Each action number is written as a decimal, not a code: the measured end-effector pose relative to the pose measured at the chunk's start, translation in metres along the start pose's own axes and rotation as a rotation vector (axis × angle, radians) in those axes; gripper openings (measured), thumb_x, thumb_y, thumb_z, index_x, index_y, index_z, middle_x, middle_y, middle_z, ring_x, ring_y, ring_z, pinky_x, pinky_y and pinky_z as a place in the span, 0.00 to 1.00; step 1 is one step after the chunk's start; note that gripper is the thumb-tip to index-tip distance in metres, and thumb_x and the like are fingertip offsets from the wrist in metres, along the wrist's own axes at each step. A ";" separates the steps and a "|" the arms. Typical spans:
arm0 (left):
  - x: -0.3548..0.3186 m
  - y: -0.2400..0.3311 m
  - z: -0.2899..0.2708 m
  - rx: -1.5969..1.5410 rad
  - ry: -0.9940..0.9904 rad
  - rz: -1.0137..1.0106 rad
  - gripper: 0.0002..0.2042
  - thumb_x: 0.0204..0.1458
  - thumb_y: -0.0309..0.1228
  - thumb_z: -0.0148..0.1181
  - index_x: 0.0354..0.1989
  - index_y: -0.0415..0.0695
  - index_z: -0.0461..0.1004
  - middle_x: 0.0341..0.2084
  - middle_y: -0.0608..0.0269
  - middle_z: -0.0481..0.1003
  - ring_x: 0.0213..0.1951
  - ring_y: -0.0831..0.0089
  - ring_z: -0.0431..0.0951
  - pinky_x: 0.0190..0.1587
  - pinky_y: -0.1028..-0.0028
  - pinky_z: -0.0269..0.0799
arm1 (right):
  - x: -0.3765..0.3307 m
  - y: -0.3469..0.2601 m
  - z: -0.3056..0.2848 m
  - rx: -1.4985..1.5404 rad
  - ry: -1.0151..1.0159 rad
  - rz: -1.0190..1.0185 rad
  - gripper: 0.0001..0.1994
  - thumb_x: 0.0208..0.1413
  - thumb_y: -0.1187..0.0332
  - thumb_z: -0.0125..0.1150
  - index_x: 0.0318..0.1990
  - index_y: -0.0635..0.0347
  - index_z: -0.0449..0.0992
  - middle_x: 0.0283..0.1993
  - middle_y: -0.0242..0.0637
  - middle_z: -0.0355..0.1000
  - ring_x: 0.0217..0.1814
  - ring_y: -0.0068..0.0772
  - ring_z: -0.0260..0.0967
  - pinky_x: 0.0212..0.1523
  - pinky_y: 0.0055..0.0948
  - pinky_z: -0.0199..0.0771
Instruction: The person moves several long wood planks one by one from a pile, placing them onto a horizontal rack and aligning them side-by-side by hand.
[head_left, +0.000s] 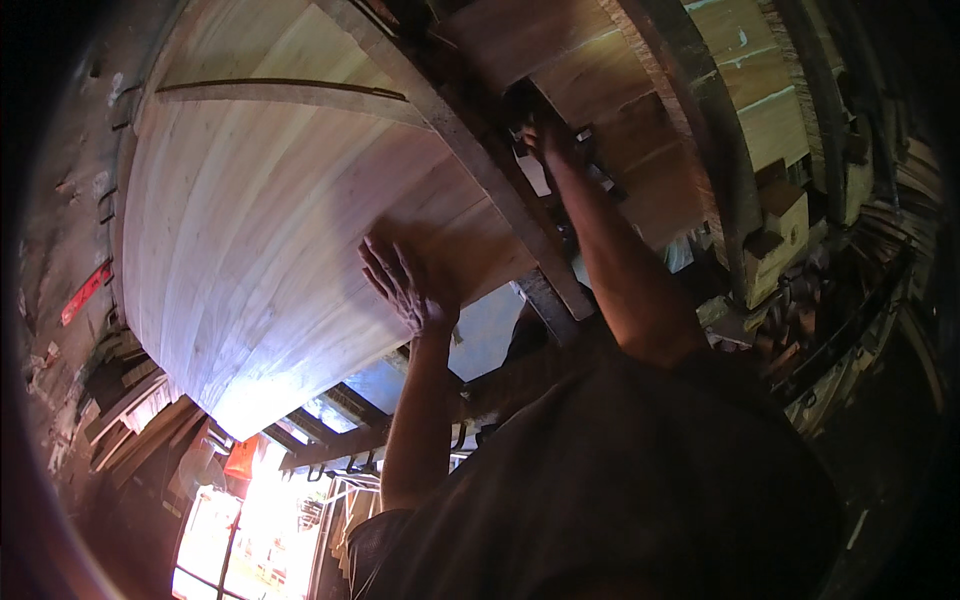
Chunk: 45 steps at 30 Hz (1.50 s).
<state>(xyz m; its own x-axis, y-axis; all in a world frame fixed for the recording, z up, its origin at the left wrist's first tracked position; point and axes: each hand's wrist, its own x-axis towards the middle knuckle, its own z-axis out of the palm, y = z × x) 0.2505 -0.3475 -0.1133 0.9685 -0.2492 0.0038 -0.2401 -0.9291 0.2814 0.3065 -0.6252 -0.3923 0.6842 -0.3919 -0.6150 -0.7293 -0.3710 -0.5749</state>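
A large pale wooden panel (260, 230), glued up from many narrow strips, fills the left half of the view. My left hand (405, 280) lies flat on its lower right part, fingers spread and holding nothing. My right hand (545, 135) reaches further up to the panel's far edge, beside a dark slanted beam (490, 175). That hand sits in deep shadow with its fingers curled, and its grip is unclear. A thin dark strip (290, 88) crosses the panel near its top.
More wooden boards and panels (760, 90) stand at the upper right, with small wooden blocks (785, 225) below them. Lumber offcuts (140, 420) pile up at the lower left. A bright opening (250, 520) and an orange-red object (240, 455) show at the bottom.
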 end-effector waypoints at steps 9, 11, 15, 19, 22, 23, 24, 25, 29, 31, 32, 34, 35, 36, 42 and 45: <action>0.027 0.001 -0.002 -0.001 -0.059 0.062 0.33 0.58 0.39 0.54 0.70 0.39 0.53 0.73 0.34 0.42 0.74 0.35 0.39 0.71 0.40 0.35 | -0.086 -0.126 -0.091 0.457 -0.265 0.004 0.29 0.69 0.47 0.45 0.59 0.68 0.69 0.57 0.42 0.70 0.57 0.32 0.65 0.61 0.34 0.62; 0.042 -0.009 -0.004 0.008 -0.050 0.076 0.33 0.59 0.40 0.53 0.70 0.37 0.54 0.73 0.35 0.42 0.74 0.36 0.39 0.71 0.41 0.35 | -0.093 -0.154 -0.097 0.567 -0.395 -0.036 0.31 0.69 0.47 0.43 0.62 0.69 0.67 0.61 0.42 0.68 0.60 0.31 0.63 0.65 0.33 0.59; 0.091 -0.009 -0.005 0.049 -0.066 0.124 0.32 0.62 0.42 0.50 0.69 0.34 0.56 0.74 0.36 0.42 0.74 0.37 0.40 0.72 0.42 0.34 | -0.093 -0.170 -0.104 0.757 -0.322 -0.222 0.34 0.70 0.45 0.44 0.67 0.71 0.63 0.66 0.42 0.65 0.66 0.31 0.60 0.69 0.31 0.55; 0.103 -0.009 0.002 0.114 -0.078 0.092 0.32 0.62 0.43 0.49 0.67 0.31 0.57 0.73 0.36 0.44 0.74 0.37 0.41 0.72 0.41 0.35 | -0.105 -0.202 -0.133 0.701 -0.528 -0.251 0.34 0.70 0.46 0.45 0.70 0.69 0.58 0.72 0.42 0.58 0.73 0.33 0.52 0.73 0.32 0.49; 0.100 -0.009 0.000 0.109 -0.068 0.105 0.31 0.62 0.42 0.50 0.66 0.31 0.59 0.72 0.34 0.46 0.73 0.37 0.43 0.71 0.41 0.36 | -0.085 -0.177 -0.115 0.835 -0.571 -0.217 0.36 0.70 0.47 0.45 0.72 0.68 0.53 0.75 0.44 0.52 0.76 0.34 0.47 0.76 0.34 0.44; 0.101 -0.010 0.000 0.082 -0.043 0.109 0.30 0.62 0.42 0.50 0.66 0.31 0.59 0.72 0.34 0.47 0.73 0.37 0.43 0.71 0.41 0.36 | -0.082 -0.172 -0.108 0.824 -0.507 -0.240 0.36 0.70 0.47 0.45 0.72 0.68 0.52 0.75 0.44 0.52 0.77 0.34 0.47 0.76 0.33 0.43; 0.103 -0.009 -0.001 0.056 -0.018 0.112 0.30 0.61 0.42 0.50 0.65 0.30 0.59 0.72 0.34 0.47 0.73 0.36 0.44 0.71 0.41 0.37 | -0.078 -0.168 -0.101 0.812 -0.446 -0.261 0.36 0.70 0.47 0.45 0.73 0.68 0.51 0.76 0.44 0.51 0.77 0.34 0.46 0.76 0.33 0.43; 0.105 -0.008 -0.001 0.014 -0.014 0.145 0.30 0.61 0.41 0.51 0.65 0.30 0.60 0.72 0.34 0.48 0.73 0.36 0.44 0.71 0.41 0.37 | -0.108 -0.198 -0.119 0.763 -0.412 -0.486 0.37 0.70 0.46 0.42 0.73 0.68 0.49 0.77 0.43 0.48 0.78 0.35 0.44 0.77 0.32 0.42; 0.104 -0.010 0.002 0.031 0.044 0.159 0.29 0.62 0.41 0.49 0.64 0.29 0.59 0.71 0.34 0.51 0.72 0.36 0.48 0.71 0.42 0.40 | -0.083 -0.184 -0.134 0.721 -0.711 -0.150 0.35 0.71 0.48 0.40 0.75 0.65 0.45 0.79 0.47 0.43 0.81 0.38 0.39 0.77 0.33 0.38; 0.099 -0.014 0.005 0.035 0.069 0.167 0.28 0.63 0.40 0.48 0.64 0.29 0.59 0.70 0.35 0.52 0.72 0.36 0.50 0.71 0.43 0.41 | -0.099 -0.189 -0.123 0.689 -0.561 -0.173 0.36 0.71 0.46 0.39 0.75 0.65 0.46 0.79 0.47 0.43 0.81 0.38 0.38 0.78 0.33 0.37; 0.098 -0.015 0.006 0.024 0.079 0.163 0.28 0.63 0.40 0.47 0.64 0.29 0.59 0.70 0.36 0.53 0.72 0.37 0.50 0.71 0.43 0.41 | -0.108 -0.192 -0.118 0.672 -0.492 -0.183 0.36 0.71 0.45 0.38 0.75 0.65 0.46 0.79 0.47 0.43 0.81 0.38 0.38 0.78 0.33 0.37; 0.099 -0.015 0.008 0.001 0.103 0.160 0.27 0.64 0.39 0.47 0.64 0.29 0.59 0.70 0.37 0.54 0.71 0.38 0.52 0.71 0.44 0.42 | -0.104 -0.190 -0.118 0.781 -0.525 -0.210 0.36 0.71 0.46 0.39 0.75 0.65 0.45 0.79 0.47 0.42 0.81 0.38 0.38 0.78 0.33 0.37; 0.099 -0.012 0.006 0.008 0.088 0.146 0.27 0.64 0.38 0.47 0.65 0.29 0.59 0.70 0.37 0.54 0.71 0.38 0.52 0.72 0.44 0.42 | -0.097 -0.185 -0.121 0.797 -0.574 -0.215 0.36 0.71 0.46 0.39 0.75 0.65 0.44 0.79 0.47 0.41 0.81 0.38 0.37 0.78 0.33 0.36; 0.099 -0.009 0.003 0.014 0.072 0.132 0.27 0.64 0.38 0.46 0.65 0.29 0.59 0.70 0.37 0.54 0.71 0.39 0.52 0.72 0.45 0.42 | -0.092 -0.182 -0.124 0.814 -0.622 -0.221 0.37 0.71 0.46 0.38 0.75 0.64 0.43 0.80 0.46 0.41 0.81 0.38 0.37 0.78 0.33 0.36; 0.096 -0.009 0.001 0.031 0.067 0.065 0.26 0.63 0.37 0.47 0.64 0.30 0.61 0.70 0.38 0.55 0.72 0.41 0.52 0.72 0.46 0.42 | -0.096 -0.213 -0.142 0.419 -0.564 -0.324 0.34 0.68 0.48 0.46 0.69 0.71 0.58 0.71 0.52 0.59 0.73 0.43 0.57 0.72 0.35 0.55; 0.099 -0.011 0.001 0.025 0.044 0.051 0.25 0.62 0.36 0.49 0.62 0.30 0.62 0.70 0.38 0.55 0.72 0.41 0.51 0.72 0.45 0.42 | -0.116 -0.246 -0.167 0.115 -0.278 -0.367 0.25 0.62 0.59 0.55 0.60 0.71 0.69 0.50 0.60 0.75 0.52 0.59 0.74 0.56 0.43 0.72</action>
<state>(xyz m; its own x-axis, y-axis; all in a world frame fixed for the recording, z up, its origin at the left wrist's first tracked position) 0.3486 -0.3622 -0.1170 0.9567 -0.2848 0.0604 -0.2906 -0.9221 0.2557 0.4068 -0.6292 -0.0898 0.8816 -0.0063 -0.4720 -0.4456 -0.3414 -0.8276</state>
